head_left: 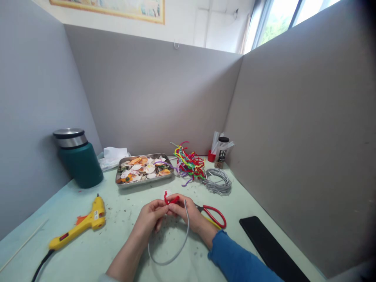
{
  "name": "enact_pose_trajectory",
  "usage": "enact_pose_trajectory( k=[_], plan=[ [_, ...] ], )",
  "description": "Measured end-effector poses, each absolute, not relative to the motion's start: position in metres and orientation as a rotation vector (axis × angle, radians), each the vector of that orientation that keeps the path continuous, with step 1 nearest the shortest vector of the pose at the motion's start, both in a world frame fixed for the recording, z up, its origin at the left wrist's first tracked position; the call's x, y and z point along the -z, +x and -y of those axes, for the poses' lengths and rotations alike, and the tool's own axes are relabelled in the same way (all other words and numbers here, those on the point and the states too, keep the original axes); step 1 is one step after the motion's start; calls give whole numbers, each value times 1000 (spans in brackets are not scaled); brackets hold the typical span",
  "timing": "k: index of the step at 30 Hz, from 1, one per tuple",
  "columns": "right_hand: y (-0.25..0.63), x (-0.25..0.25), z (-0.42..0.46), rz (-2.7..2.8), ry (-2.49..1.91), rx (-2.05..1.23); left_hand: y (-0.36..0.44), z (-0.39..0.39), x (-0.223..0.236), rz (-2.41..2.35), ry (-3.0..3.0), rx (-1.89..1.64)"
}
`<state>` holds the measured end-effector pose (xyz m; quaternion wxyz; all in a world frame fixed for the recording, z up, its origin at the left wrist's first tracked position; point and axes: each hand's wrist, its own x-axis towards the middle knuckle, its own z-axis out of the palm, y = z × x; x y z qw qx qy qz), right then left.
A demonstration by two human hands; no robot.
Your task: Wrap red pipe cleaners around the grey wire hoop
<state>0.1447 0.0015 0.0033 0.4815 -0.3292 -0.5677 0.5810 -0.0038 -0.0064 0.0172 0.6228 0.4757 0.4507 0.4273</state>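
My left hand and my right hand meet above the table, fingertips pinched close together. Between them is a short, bent red pipe cleaner, gripped from both sides. A grey wire curves in an open loop below my hands. One of its ends shows over the right hand; the other runs up behind the left fingers, where the exact hold is hidden. Just right of my right hand lie scissors with red handles, their blades partly covered by the hand.
A yellow glue gun and a green bottle are at left. Behind my hands stand a metal tray of shells, a pipe cleaner pile and a grey wire coil. A black flat object lies at right. Grey partitions surround the table.
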Motion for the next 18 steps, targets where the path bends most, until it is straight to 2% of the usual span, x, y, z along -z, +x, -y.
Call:
enact_pose_trajectory(
  k=[14, 18],
  plan=[
    [149, -8, 1, 1446, -694, -1491, -7, 6, -13, -912, 1032, -909],
    [147, -7, 0, 1433, -701, -1480, -6, 6, -16, -950, 1071, -982]
  ],
)
